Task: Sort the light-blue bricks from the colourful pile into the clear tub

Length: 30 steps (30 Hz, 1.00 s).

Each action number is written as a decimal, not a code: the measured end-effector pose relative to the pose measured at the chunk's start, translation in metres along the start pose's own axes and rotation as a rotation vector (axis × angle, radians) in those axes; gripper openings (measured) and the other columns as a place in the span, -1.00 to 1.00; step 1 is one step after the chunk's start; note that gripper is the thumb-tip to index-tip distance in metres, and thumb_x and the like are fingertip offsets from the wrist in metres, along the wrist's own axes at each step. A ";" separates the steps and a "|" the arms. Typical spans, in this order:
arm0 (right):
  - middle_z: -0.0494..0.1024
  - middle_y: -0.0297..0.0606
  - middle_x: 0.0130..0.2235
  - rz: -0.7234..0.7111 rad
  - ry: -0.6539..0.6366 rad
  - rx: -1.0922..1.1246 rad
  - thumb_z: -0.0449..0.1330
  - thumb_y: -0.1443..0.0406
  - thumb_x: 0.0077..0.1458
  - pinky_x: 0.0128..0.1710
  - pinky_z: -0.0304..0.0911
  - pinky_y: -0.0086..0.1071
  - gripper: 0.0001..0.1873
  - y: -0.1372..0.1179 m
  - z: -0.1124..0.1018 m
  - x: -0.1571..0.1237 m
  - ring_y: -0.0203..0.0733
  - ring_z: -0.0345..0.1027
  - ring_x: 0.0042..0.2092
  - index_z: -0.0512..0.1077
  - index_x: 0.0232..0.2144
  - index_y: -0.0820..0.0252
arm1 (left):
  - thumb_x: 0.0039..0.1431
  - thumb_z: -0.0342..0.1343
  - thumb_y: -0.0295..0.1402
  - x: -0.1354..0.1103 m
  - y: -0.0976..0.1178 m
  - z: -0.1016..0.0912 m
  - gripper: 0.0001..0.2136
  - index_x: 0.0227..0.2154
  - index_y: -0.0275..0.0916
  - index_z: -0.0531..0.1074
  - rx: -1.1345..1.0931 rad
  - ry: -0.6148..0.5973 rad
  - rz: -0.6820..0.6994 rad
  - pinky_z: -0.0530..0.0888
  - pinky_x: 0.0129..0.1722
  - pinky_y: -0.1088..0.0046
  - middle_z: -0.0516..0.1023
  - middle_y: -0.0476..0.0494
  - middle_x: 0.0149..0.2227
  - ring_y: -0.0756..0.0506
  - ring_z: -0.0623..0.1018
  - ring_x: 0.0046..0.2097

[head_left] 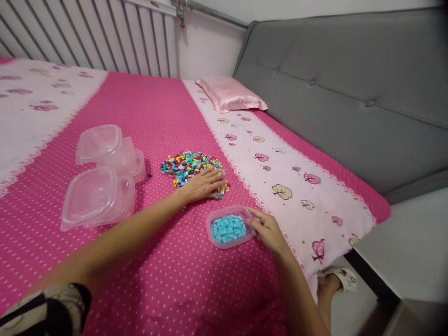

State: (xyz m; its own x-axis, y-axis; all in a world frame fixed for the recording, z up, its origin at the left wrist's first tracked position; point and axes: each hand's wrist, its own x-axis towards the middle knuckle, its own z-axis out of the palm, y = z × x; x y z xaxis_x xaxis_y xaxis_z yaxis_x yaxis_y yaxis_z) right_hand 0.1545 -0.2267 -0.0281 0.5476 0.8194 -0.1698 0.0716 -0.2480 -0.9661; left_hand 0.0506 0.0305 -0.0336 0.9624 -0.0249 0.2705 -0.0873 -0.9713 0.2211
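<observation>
Two hands at the bricks on the pink bed

Our left hand (205,185) lies palm down, fingers loosely spread, on the near edge of the pile of small coloured bricks (189,164). Just beside the pile, nearer us, sits the small clear tub (209,227) holding light-blue bricks (229,228). Our right hand (268,229) has bent fingers at its right rim, though we cannot tell whether they grip it. Empty clear tubs (100,196) stand well apart to the left on the dotted sheet (168,280).
</observation>
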 end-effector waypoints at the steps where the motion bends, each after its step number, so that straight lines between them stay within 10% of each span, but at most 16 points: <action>1: 0.16 -0.52 -0.67 -0.021 -0.019 -0.003 0.18 0.16 -0.02 -0.60 -0.11 -0.48 -0.38 0.002 0.005 0.004 -0.39 -0.04 -0.60 0.38 0.07 0.37 | 0.10 0.18 -0.13 0.002 -0.001 -0.006 -0.50 0.09 -0.17 0.35 -0.009 0.047 -0.052 -0.05 0.29 0.11 0.27 -0.28 0.24 -0.21 0.14 0.32; 7: 0.25 -0.47 -0.60 -0.124 -0.084 -0.112 0.11 0.04 0.11 -0.53 0.04 -0.45 -0.40 0.003 0.010 0.015 -0.35 0.11 -0.56 0.34 0.10 0.30 | 0.24 -0.10 -0.04 -0.007 0.017 -0.054 -0.51 0.07 -0.25 0.38 -0.185 0.473 -0.378 0.12 0.23 0.17 0.29 -0.32 0.22 -0.20 0.24 0.26; 13: 0.47 -0.26 -0.43 -0.085 0.324 -0.309 0.01 -0.06 0.10 -0.30 0.20 -0.31 -0.40 0.004 -0.040 0.038 -0.20 0.31 -0.39 0.46 -0.06 0.26 | 0.13 -0.03 0.02 -0.055 0.032 -0.062 -0.55 -0.26 -0.30 0.51 -0.568 0.874 -0.857 0.42 -0.18 0.34 0.57 -0.21 -0.31 -0.15 0.52 -0.25; 23: 0.54 -0.18 -0.45 -0.014 0.793 -0.418 0.09 0.13 -0.12 -0.19 0.24 -0.26 -0.55 0.059 -0.052 0.083 -0.10 0.37 -0.37 0.56 -0.26 0.27 | 0.09 -0.04 -0.43 -0.085 0.029 -0.046 -0.69 -0.15 -0.31 0.50 0.024 0.171 -0.997 0.38 -0.14 0.34 0.54 -0.29 -0.14 -0.16 0.52 -0.21; 30: 0.55 -0.19 -0.47 -0.041 0.866 -0.362 0.14 0.12 -0.15 -0.23 0.26 -0.27 -0.59 0.070 -0.058 0.080 -0.13 0.37 -0.42 0.57 -0.32 0.27 | 0.04 0.11 -0.38 -0.077 0.028 -0.027 -0.81 -0.26 -0.25 0.50 -0.006 0.038 -1.100 0.34 -0.34 0.44 0.58 -0.16 -0.30 -0.13 0.52 -0.29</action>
State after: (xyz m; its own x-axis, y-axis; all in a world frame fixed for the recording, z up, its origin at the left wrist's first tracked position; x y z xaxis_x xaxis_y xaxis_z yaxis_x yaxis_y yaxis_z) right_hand 0.2517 -0.2081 -0.0976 0.9582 0.1975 0.2069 0.2795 -0.4925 -0.8242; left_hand -0.0328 0.0117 -0.0228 0.5064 0.8609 -0.0488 0.8120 -0.4570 0.3631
